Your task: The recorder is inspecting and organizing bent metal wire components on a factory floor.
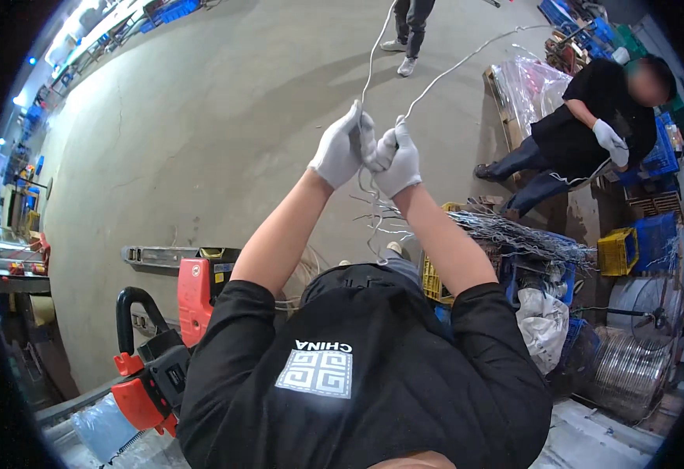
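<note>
Had l. hand (339, 151) half-curled round white cord (370, 66), fingers narrow, prob. to guide w/o crushing. Had r. hand (400, 166) closed tighter on same cord, pinched at thumb & index, likely for firm grip. Held both gloved hands up against each other, left of & beyond the wire heap (526, 238), presumably to control a short stretch of cord. Couldn't tell one cord from two there, with the crossing hidden behind gloves.

Saw kinked tail hanging below hands, left of heap, likely left free as a spare end. Saw two strands lead away beyond heap, one toward standing person's legs (414, 31), other curving off to the right; judged both lightly drawn, prob. by pull at far ends.

Noted co-worker (553, 129) beyond & right of heap, w/ light strand at a gloved hand (609, 141). Spotted wrapped pallet load (526, 90) beyond heap, prob. parked off the walkway; yellow crate (615, 252) right of heap; white sack (543, 324) just nearer than heap; wire spool (627, 367) nearer & right. Found red-and-black machine (193, 305) well left of heap, likely stood aside for elbow room.
</note>
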Demonstrator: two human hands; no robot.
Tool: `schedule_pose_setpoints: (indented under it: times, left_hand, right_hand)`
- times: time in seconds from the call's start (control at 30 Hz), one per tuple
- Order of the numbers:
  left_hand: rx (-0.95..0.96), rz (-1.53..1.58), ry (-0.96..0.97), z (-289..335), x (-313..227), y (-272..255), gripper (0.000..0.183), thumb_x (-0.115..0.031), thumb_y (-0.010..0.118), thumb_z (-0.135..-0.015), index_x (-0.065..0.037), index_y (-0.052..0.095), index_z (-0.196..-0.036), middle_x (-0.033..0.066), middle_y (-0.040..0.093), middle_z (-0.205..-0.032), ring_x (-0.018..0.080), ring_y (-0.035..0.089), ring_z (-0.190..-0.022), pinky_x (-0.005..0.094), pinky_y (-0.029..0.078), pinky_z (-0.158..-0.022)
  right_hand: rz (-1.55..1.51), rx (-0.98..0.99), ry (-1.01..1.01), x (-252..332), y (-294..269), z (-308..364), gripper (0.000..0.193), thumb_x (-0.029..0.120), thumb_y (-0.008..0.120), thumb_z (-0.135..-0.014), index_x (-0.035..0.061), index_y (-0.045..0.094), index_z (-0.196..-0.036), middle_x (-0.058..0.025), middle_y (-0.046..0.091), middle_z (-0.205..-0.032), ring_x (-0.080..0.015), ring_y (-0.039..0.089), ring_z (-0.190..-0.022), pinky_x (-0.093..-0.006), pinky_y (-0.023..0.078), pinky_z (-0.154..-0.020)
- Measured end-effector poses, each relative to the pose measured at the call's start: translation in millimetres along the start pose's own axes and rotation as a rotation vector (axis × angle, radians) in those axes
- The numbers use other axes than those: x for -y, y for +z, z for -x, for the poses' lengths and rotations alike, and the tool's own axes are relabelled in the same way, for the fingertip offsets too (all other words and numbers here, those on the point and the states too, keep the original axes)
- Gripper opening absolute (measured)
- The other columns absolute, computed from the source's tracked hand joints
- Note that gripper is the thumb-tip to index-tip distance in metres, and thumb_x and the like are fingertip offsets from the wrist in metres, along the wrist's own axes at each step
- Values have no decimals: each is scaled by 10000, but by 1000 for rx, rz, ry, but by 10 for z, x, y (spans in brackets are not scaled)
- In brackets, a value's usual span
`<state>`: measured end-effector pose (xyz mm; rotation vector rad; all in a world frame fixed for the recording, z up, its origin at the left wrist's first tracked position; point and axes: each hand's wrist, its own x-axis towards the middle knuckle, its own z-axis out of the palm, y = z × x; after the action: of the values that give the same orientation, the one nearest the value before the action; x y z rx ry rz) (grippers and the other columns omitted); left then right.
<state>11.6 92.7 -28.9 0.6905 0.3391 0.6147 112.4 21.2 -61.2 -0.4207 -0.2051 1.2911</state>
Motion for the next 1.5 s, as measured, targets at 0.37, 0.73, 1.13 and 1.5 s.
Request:
schedule_pose_setpoints:
  times: [0.37,0.73,1.13,1.5]
  left_hand:
    - [355,293,58,268,132,-342,304,-319,443,-954,-49,554,-870,28,465,-617,128,418,-481,250,349,-415]
    - [-307,-215,412,312,106,57,199,-157,487,-931,-18,621,-888,-8,499,-620,52,377,-516,186,334,-465]
    - [-925,-633,736,-137,-211,-675,202,-162,562,-888,5,664,-940,-21,529,-623,52,400,-515,188,326,-467]
    - [-987,259,728,103,-755,-385,190,-225,488,-926,-91,568,-818,-47,402,-538,39,319,-443,206,246,-407]
  right_hand:
    - [274,-271,145,-102,244,-108,359,365,433,-947,156,452,-655,26,292,-481,-103,283,-381,-258,246,-349]
    - [422,-574,46,-238,313,-394,346,349,418,-947,152,462,-667,34,303,-488,-100,284,-399,-261,259,-378]
    - [216,-259,-129,30,706,10,387,473,465,-912,171,458,-669,72,273,-505,-46,240,-421,-216,195,-383]
    - [150,-104,-372,201,257,844,461,509,410,-923,159,501,-638,49,303,-478,-71,294,-428,-234,279,-432]
